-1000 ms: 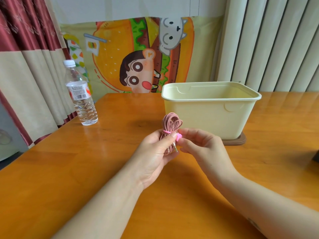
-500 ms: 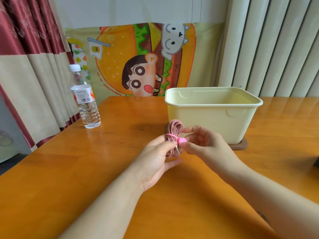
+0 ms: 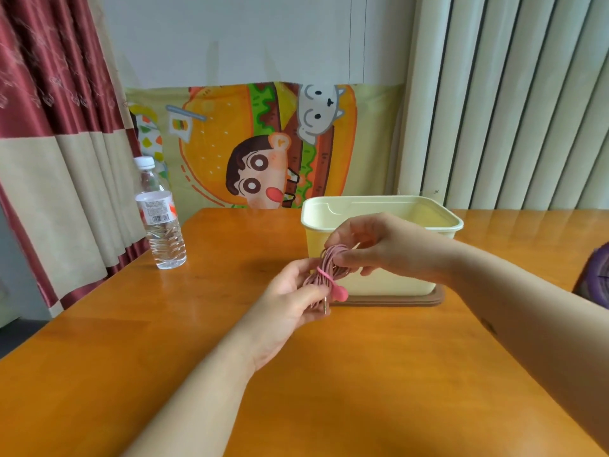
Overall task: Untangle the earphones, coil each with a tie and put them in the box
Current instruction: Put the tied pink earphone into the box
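Observation:
A coiled pink earphone cable [image 3: 324, 267] is bound at its middle by a brighter pink tie [image 3: 333, 286] whose round end sticks out to the right. My left hand [image 3: 286, 303] holds the lower end of the coil from the left. My right hand [image 3: 379, 249] pinches the upper loop of the coil from the right, in front of the box. The metal plug hangs down below the tie. The pale yellow box [image 3: 438, 214] stands open just behind my hands on a brown lid. I cannot see what lies inside it.
A clear water bottle [image 3: 161, 222] stands at the table's left edge. The wooden table [image 3: 395, 374] spreads out in front of me. A cartoon burger cushion leans behind the table, with curtains at both sides. A purple object [image 3: 596, 280] shows at the right edge.
My right hand let go of the tie end and moved up to grip the coil's top loop. The coil tilted from upright toward the right. The camera view rose.

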`<state>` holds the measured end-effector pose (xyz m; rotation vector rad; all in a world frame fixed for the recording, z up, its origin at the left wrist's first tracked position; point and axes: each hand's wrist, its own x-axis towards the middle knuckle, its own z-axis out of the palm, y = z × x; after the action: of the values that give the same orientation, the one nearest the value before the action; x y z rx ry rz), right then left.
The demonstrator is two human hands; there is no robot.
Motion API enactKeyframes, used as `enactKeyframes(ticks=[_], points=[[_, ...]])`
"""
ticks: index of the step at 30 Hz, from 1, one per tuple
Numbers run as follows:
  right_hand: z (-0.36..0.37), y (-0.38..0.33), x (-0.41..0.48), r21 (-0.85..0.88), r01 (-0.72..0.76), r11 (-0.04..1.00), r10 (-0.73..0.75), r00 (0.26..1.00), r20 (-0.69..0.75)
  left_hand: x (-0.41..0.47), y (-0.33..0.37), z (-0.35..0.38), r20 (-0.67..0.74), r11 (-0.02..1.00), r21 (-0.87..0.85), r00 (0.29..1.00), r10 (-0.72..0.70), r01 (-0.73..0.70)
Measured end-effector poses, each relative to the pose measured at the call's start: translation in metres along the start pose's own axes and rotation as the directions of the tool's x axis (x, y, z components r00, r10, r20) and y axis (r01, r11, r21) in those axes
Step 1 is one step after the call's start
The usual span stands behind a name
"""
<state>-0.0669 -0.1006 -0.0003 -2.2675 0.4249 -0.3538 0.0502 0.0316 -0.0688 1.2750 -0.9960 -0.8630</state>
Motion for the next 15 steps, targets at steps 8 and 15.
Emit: enactKeyframes(ticks=[8, 15], points=[[-0.042, -0.010, -0.008, 0.361, 0.029, 0.932, 0.052, 0.975, -0.215, 0.026, 0.030, 0.002, -0.199, 0.993, -0.059, 0.976, 0.085, -0.098], [-0.076, 0.006, 0.008, 0.592, 0.098, 0.800, 0.201, 0.886, -0.418, 0.065, 0.031, 0.006, -0.167, 0.559, 0.824, 0.902, 0.397, -0.093]])
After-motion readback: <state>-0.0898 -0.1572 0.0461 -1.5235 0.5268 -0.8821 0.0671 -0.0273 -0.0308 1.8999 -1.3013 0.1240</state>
